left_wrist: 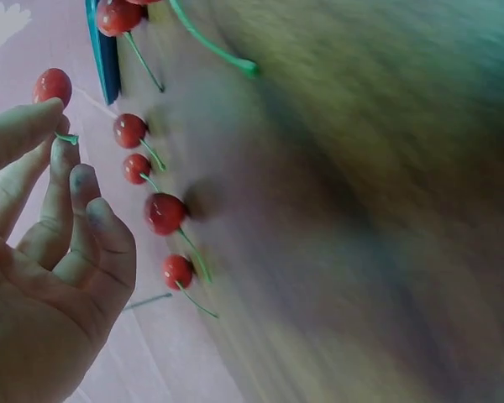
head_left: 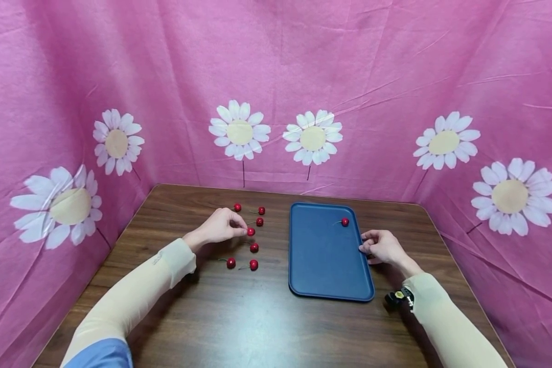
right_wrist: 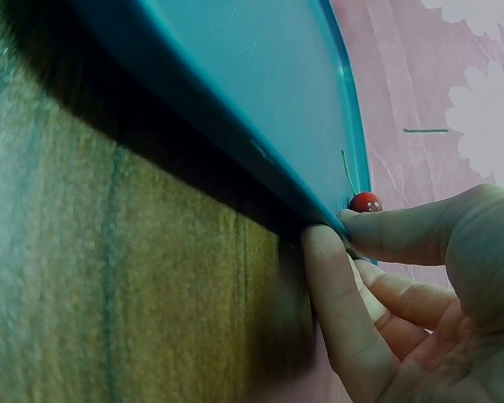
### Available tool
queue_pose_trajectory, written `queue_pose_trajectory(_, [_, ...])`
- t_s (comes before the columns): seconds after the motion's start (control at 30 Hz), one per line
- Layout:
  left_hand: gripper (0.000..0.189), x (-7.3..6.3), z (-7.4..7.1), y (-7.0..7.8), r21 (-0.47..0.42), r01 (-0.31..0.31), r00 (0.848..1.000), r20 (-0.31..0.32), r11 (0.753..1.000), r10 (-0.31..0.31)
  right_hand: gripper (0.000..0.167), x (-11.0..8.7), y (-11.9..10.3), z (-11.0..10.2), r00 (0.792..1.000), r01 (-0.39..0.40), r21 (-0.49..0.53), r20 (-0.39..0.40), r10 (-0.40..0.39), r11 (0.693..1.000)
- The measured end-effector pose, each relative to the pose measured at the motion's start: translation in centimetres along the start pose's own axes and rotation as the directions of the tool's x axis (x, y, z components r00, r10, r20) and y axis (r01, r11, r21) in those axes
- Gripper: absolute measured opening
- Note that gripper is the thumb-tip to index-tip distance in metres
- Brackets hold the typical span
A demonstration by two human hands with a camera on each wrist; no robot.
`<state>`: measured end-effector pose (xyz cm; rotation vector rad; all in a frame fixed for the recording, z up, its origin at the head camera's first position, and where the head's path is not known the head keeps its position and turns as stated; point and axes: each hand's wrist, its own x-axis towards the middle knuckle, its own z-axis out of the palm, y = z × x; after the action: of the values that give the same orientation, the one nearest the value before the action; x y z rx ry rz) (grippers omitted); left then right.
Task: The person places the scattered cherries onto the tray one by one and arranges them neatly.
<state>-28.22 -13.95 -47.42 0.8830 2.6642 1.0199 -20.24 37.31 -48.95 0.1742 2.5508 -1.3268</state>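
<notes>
My left hand (head_left: 221, 225) pinches the short green stem of a red cherry (left_wrist: 52, 86) between thumb and fingertips, with the fruit just beyond them. Above the table, it is among several other cherries (head_left: 254, 247) that lie loosely about, left of the blue tray (head_left: 326, 266). At the tray's right edge, my right hand (head_left: 383, 246) grips the rim between thumb and fingers, as the right wrist view shows. One cherry (head_left: 345, 222) with its stem lies inside the tray, near the far right corner and close to that hand.
Everything stands on a brown wood-grain table (head_left: 221, 317). A pink cloth (head_left: 276, 61) printed with white daisies surrounds its back and sides. A small black device (head_left: 397, 296) sits at the right wrist.
</notes>
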Motion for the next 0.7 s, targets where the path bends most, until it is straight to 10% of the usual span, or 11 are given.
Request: queue_pose_trajectory(0.7, [0.007,5.0,1.7,4.1,-0.007,-0.050,0.999,0.016,0.999,0.050,0.043,0.0,0.2,0.1,1.000,0.006,-0.006,-0.013,-0.006,1.000])
